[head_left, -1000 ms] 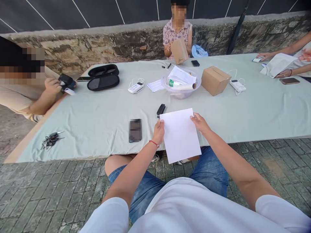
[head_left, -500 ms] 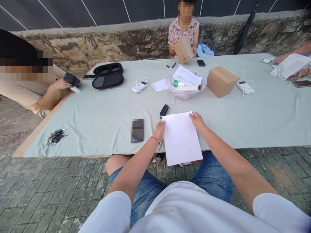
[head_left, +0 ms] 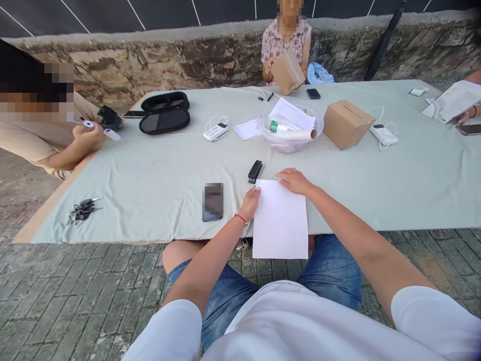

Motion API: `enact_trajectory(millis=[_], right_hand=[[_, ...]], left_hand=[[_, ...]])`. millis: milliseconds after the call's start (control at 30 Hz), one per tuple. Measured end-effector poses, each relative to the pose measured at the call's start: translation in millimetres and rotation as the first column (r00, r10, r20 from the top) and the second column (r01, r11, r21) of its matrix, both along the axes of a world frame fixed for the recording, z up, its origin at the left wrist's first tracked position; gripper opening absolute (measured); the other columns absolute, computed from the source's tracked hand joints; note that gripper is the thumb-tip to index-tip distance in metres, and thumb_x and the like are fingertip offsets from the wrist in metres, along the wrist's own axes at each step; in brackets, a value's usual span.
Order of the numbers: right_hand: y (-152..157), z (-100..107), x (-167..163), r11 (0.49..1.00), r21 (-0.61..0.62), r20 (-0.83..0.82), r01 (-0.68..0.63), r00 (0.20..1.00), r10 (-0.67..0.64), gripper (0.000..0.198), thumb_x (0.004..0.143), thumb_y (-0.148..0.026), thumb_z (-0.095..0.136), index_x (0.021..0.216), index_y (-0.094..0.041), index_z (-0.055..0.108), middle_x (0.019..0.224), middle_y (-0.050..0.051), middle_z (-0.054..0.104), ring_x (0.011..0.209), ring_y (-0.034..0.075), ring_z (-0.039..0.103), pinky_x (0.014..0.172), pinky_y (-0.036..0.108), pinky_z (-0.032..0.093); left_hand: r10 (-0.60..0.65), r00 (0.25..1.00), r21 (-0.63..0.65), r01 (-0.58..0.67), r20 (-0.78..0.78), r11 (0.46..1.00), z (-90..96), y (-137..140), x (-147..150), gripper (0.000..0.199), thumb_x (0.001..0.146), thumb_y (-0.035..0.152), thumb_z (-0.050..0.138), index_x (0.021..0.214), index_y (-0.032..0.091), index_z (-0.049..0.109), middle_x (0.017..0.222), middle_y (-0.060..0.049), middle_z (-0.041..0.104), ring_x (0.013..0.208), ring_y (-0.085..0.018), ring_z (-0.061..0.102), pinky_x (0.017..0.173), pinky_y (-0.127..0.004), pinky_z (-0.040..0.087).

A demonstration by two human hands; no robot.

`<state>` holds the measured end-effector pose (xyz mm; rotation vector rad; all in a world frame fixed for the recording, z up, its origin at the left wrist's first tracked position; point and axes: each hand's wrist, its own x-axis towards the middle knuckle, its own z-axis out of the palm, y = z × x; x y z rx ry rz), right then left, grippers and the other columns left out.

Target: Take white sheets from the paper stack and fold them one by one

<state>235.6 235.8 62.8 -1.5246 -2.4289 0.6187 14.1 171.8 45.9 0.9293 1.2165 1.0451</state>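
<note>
The white sheet of paper (head_left: 280,219) lies at the near edge of the table (head_left: 150,180), its lower half hanging over the edge above my knees. My left hand (head_left: 250,201) pinches its top left corner; my right hand (head_left: 294,180) rests flat on its top edge, fingers spread rather than clasped.

The table is long and covered in a pale grey-green cloth, standing outdoors on dark brick paving, with a rough stone wall behind it. Just beside my left hand sits a dark phone (head_left: 212,201), and a small black device (head_left: 254,171) lies near the top of the sheet. Farther out I see a clear plastic bowl (head_left: 290,142) holding papers and a roll, a brown cardboard box (head_left: 347,124), a white power bank (head_left: 215,131) with its cable, an open black case (head_left: 164,114) and a bunch of keys (head_left: 81,210). A person across the table holds a brown paper bag (head_left: 287,71).

The sheet is blank, and I can read no writing anywhere.
</note>
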Motion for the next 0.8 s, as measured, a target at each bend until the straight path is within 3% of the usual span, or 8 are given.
enact_trajectory(millis=[100,200,433,600,800], right_hand=[[-1.4,3.1,-10.0,0.992,-0.124,-0.045,-0.021,0.999,0.015,0.037,0.099,-0.039,0.038,0.108,-0.024,0.07,0.112,0.005,0.07,0.108,0.022,0.059,0.09,0.033,0.042],[0.2,6.1,-20.9,0.979,-0.195,-0.091,0.052,0.993,-0.071,0.033,0.097,-0.039,0.04,0.1,-0.022,0.069,0.097,0.003,0.071,0.086,0.018,0.061,0.074,0.026,0.042],[20.6,2.7,-42.4,0.956,-0.281,-0.01,0.079,0.996,-0.086,0.023,0.09,-0.029,0.048,0.081,-0.019,0.067,0.083,0.002,0.065,0.074,0.015,0.055,0.063,0.025,0.036],[33.7,-2.8,-54.4,0.923,-0.374,0.005,0.088,0.996,-0.093,0.016,0.084,-0.026,0.055,0.073,-0.019,0.064,0.077,0.0,0.061,0.064,0.012,0.05,0.057,0.025,0.033],[46.7,-6.0,-70.8,0.887,-0.439,0.032,0.144,0.989,-0.145,0.013,0.08,-0.024,0.059,0.069,-0.019,0.063,0.07,0.001,0.057,0.06,0.013,0.047,0.055,0.026,0.035]], left_hand=[[-0.017,0.998,-0.017,0.018,0.052,1.0,-4.8,2.2,-0.6,0.034,0.084,0.048,0.063,0.095,0.017,0.062,0.104,-0.009,0.068,0.105,-0.024,0.059,0.092,-0.033,0.046],[0.016,0.997,-0.106,-0.008,0.076,0.994,-9.1,6.1,-4.0,0.034,0.082,0.047,0.065,0.096,0.017,0.062,0.098,-0.008,0.068,0.098,-0.022,0.062,0.088,-0.032,0.047],[0.131,0.989,-0.294,-0.144,-0.065,0.945,-10.1,19.1,-10.4,0.019,0.084,0.036,0.063,0.084,0.017,0.06,0.078,-0.003,0.064,0.072,-0.016,0.06,0.072,-0.028,0.049],[0.115,0.975,-0.401,-0.185,-0.191,0.897,-7.2,31.0,-15.7,0.01,0.084,0.023,0.061,0.077,0.016,0.06,0.062,-0.002,0.057,0.06,-0.017,0.058,0.06,-0.029,0.049],[0.102,0.922,-0.394,-0.257,-0.372,0.883,-6.5,54.4,-25.6,0.007,0.08,0.016,0.062,0.073,0.015,0.059,0.058,-0.003,0.055,0.058,-0.018,0.058,0.059,-0.031,0.046]])
